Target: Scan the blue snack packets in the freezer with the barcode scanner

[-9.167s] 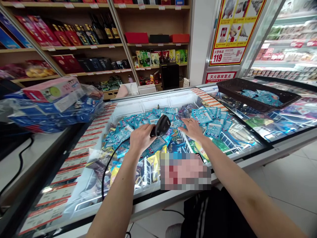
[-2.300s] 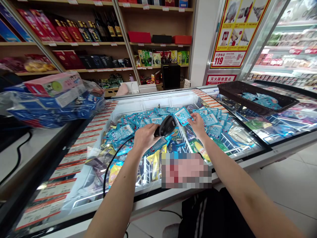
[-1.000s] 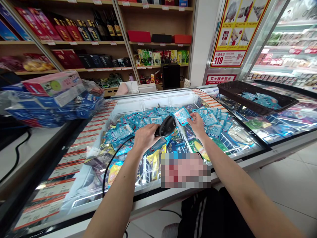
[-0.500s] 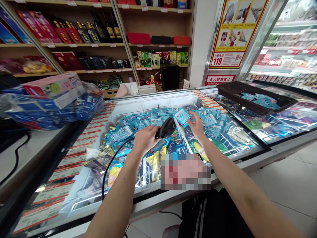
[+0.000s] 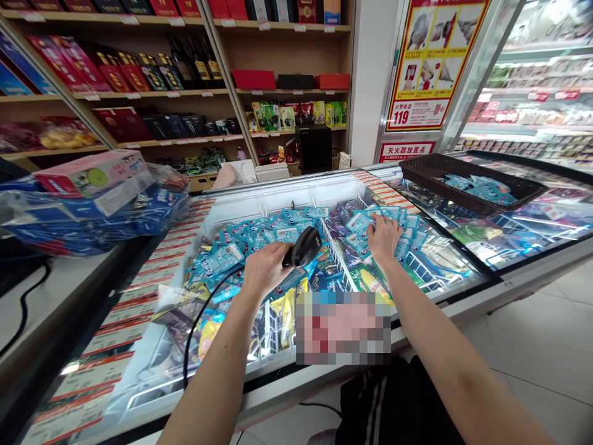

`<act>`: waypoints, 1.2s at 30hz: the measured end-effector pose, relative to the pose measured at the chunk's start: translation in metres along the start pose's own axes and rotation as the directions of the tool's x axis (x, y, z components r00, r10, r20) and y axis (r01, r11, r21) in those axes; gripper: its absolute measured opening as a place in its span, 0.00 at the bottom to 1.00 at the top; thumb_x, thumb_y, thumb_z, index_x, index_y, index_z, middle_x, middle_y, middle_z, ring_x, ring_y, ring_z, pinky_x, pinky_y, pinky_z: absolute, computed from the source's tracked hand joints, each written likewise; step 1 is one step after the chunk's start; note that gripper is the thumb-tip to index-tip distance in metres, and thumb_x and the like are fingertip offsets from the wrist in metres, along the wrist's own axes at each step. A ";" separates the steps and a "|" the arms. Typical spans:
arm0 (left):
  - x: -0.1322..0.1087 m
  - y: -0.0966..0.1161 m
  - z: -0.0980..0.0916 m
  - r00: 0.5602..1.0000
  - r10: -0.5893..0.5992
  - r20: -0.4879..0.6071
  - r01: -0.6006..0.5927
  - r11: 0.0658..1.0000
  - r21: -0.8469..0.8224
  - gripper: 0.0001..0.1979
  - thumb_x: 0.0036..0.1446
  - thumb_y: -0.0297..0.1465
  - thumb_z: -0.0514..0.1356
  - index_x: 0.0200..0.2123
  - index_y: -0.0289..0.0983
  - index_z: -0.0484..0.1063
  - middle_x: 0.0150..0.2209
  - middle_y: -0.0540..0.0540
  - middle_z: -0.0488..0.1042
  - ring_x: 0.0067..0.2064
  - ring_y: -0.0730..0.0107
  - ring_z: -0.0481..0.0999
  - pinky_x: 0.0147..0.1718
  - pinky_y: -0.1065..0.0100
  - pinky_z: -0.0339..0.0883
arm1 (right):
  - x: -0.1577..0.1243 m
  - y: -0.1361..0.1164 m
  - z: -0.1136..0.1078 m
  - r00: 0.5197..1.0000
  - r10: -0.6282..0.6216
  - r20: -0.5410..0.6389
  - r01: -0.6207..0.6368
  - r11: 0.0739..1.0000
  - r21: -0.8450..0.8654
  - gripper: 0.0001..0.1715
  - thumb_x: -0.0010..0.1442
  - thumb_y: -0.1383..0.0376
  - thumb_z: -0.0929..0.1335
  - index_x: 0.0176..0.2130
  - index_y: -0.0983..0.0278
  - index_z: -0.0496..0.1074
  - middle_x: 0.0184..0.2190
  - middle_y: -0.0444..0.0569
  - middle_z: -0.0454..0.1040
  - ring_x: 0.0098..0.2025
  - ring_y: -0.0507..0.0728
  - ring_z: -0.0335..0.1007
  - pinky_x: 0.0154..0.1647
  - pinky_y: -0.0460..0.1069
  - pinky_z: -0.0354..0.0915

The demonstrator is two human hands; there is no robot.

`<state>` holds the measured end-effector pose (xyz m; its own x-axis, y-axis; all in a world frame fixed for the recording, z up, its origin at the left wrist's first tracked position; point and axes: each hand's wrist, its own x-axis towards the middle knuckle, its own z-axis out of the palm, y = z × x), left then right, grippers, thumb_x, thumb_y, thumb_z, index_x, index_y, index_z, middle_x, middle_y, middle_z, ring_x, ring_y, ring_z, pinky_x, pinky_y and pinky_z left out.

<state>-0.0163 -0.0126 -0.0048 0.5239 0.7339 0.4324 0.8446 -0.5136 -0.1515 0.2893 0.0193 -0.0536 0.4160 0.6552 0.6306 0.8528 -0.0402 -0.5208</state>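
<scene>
My left hand grips a black corded barcode scanner over an open chest freezer. The freezer holds several light-blue packets, piled on both sides of a white wire divider. Over the right-hand pile, my right hand lies palm down with its fingers spread on the packets. The scanner's cable hangs down toward the freezer's front edge.
A black tray with more blue packets sits on the glass lid of the neighbouring freezer at right. Wrapped blue and pink boxes lie on the counter at left. Shelves of boxed goods stand behind. Tiled floor lies at lower right.
My right hand was holding a blue packet up in front of the scanner. It has moved right and down, and now rests flat on the right-hand pile. The scanner stays in my left hand.
</scene>
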 end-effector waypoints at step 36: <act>-0.007 -0.019 -0.007 0.999 -0.035 0.027 0.034 0.999 0.022 0.15 0.54 0.33 0.54 0.46 0.41 0.64 0.39 0.45 0.73 0.43 0.62 0.71 0.36 0.65 0.63 | -0.004 -0.037 0.020 0.645 -0.618 0.449 0.732 0.668 -0.133 0.19 0.62 0.71 0.57 0.45 0.66 0.72 0.54 0.53 0.67 0.60 0.61 0.54 0.60 0.60 0.47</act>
<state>-0.0365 -0.0114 0.0016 0.4967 0.7632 0.4133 0.8644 -0.4779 -0.1564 0.2501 0.0333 -0.0485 -0.4005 0.7863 0.4704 0.9162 0.3528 0.1902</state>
